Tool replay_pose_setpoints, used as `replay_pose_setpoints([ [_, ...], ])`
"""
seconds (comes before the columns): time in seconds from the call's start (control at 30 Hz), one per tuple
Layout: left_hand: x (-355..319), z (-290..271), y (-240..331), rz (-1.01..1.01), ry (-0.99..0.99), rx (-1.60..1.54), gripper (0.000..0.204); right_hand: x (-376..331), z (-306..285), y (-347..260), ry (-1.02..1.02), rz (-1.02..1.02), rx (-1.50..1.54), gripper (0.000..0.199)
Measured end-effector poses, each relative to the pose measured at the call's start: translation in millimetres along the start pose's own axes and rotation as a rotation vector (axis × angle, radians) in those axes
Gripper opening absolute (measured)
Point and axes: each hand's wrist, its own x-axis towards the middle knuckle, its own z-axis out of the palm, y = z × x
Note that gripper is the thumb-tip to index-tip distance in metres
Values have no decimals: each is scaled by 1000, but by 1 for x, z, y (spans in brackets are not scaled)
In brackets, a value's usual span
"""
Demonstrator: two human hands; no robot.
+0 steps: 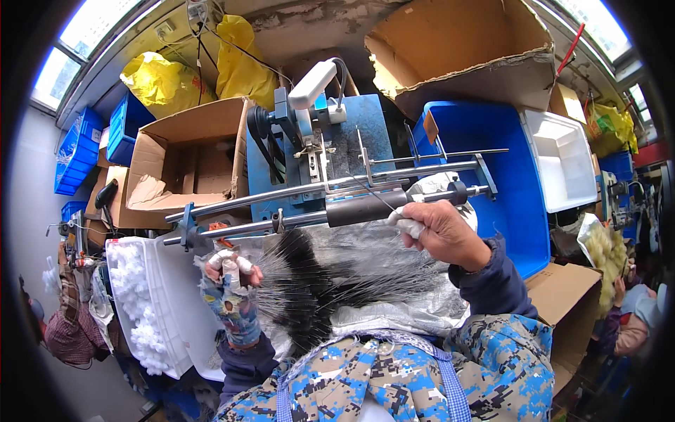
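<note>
My right hand (pixel 446 231), its fingertips wrapped in white tape, is closed in a pinch on a thin dark strand (pixel 378 197) that runs up and left toward the machine. Just beside it lies the black roller (pixel 358 209) on a metal rod. Below the rod's left end, my left hand (pixel 230 271) has taped, curled fingers; what they hold, if anything, I cannot make out. An orange piece (pixel 219 228) is right above those fingers. Between my hands, a bundle of long black bristles with pale thin ends (pixel 299 281) lies spread over a whitish sheet (pixel 394 313).
A blue machine (pixel 365 133) with long metal rails (pixel 253 202) stands ahead. Cardboard boxes (pixel 186 155) and a blue bin (pixel 492 169) flank it. At left is a white tub of fluffy white pieces (pixel 140 309). Other people (pixel 74 327) sit at both sides.
</note>
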Motion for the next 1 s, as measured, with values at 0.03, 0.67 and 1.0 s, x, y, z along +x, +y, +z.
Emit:
replay_pose_setpoints([
  [0.03, 4, 13, 1, -12, -34, -127, 15, -1, 8, 3, -37, 95, 212, 15],
  [0.67, 6, 138, -37, -184, -612, 402, 14, -29, 86, 37, 119, 45, 1062, 21],
  [1.0, -8, 170, -36, -159, -671, 601, 9, -44, 75, 57, 105, -43, 995, 22],
])
